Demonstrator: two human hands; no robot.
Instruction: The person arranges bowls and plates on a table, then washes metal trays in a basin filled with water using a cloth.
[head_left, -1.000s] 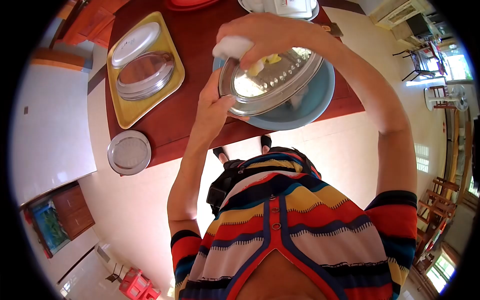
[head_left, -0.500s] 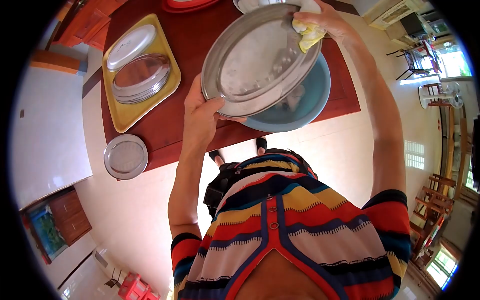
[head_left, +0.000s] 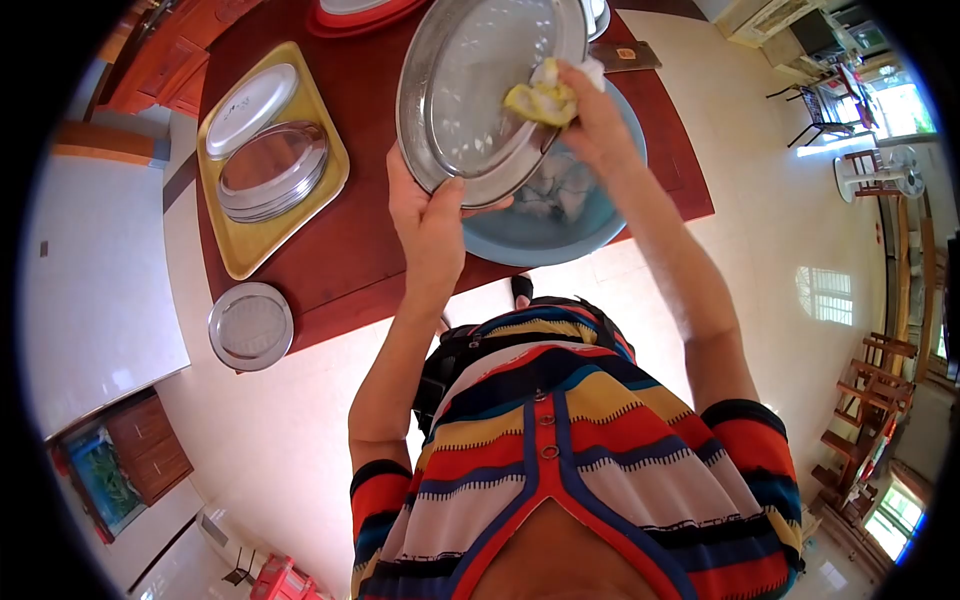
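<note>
My left hand [head_left: 428, 215] grips the lower rim of an oval metal tray [head_left: 480, 90], thumb on the near face, holding it tilted over the table. In my right hand [head_left: 597, 118] is a bunched yellow-and-white cloth [head_left: 543, 97], which lies against the right side of the tray's face. Below the tray stands a blue basin [head_left: 590, 235] with water and something pale and crumpled in it. The tray hides part of the basin.
On the dark red table [head_left: 345, 290], a yellow tray [head_left: 240, 262] holds stacked metal oval plates [head_left: 275, 170] and a white oval dish [head_left: 252, 110]. A round metal plate [head_left: 250, 326] sits at the left corner. A cleaver-like blade [head_left: 625, 57] lies beyond the basin, and a red tray [head_left: 350, 22] at the back.
My right hand has moved left and down with the cloth, from the tray's upper right rim onto its face. The tray has shifted left and turned more upright, uncovering more of the basin.
</note>
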